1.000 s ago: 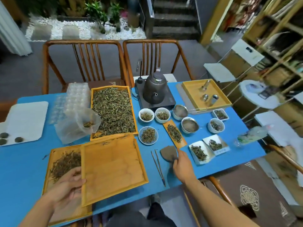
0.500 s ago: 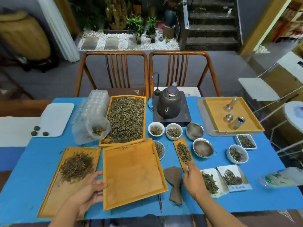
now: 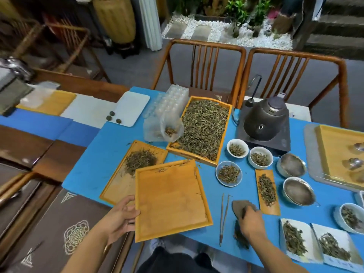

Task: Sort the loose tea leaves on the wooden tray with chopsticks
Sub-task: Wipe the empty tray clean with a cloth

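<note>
My left hand (image 3: pixel 120 217) grips the left edge of an empty wooden tray (image 3: pixel 171 201), which overlaps a second wooden tray (image 3: pixel 116 186) carrying a small pile of loose tea leaves (image 3: pixel 139 161). A pair of thin chopsticks (image 3: pixel 224 213) lies on the blue cloth just right of the empty tray, untouched. My right hand (image 3: pixel 251 220) is closed over a brown spade-shaped tea scoop (image 3: pixel 241 206), right of the chopsticks. Behind stands a large wooden tray (image 3: pixel 223 138) full of tea leaves.
Small bowls of tea (image 3: pixel 228 173), a narrow wooden dish of leaves (image 3: pixel 266 189), two metal strainers (image 3: pixel 298 191), white dishes of tea (image 3: pixel 295 238) and a dark kettle on its base (image 3: pixel 264 119) crowd the right. A plastic bag (image 3: pixel 163 129) sits beside the large tray.
My right hand has come down onto the brown scoop and closed over it. My left hand still holds the empty tray's edge. The view has swung left.
</note>
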